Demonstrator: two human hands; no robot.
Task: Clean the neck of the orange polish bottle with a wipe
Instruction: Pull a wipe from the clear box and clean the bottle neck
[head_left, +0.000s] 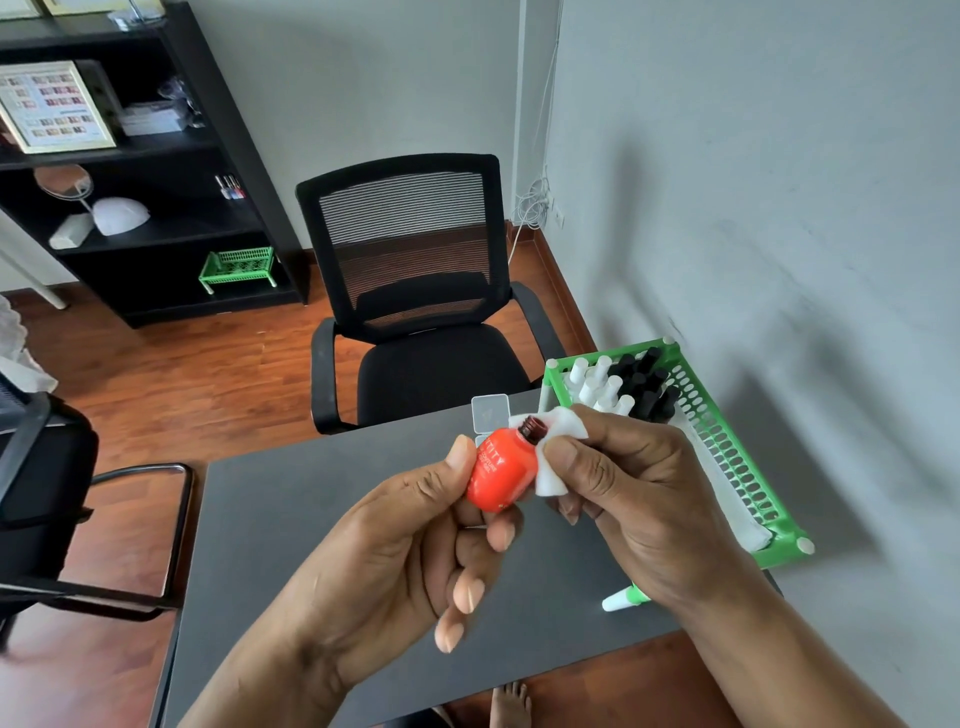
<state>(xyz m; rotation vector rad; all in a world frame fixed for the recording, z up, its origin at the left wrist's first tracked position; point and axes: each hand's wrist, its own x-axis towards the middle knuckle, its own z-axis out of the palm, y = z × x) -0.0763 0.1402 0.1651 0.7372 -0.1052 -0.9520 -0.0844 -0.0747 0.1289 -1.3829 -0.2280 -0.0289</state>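
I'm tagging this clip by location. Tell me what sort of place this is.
Probably a small home nail salon or manicure workspace. A green basket of capped polish bottles sits on the dark table, a framed nail-colour chart stands on the black shelf, and an office chair faces the table.

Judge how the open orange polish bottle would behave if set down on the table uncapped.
The orange polish bottle looks small and rounded, so on its side it would probably roll. Its neck is uncapped, so tipping could spill polish. The smooth body may feel slippery; the left hand pinches it.
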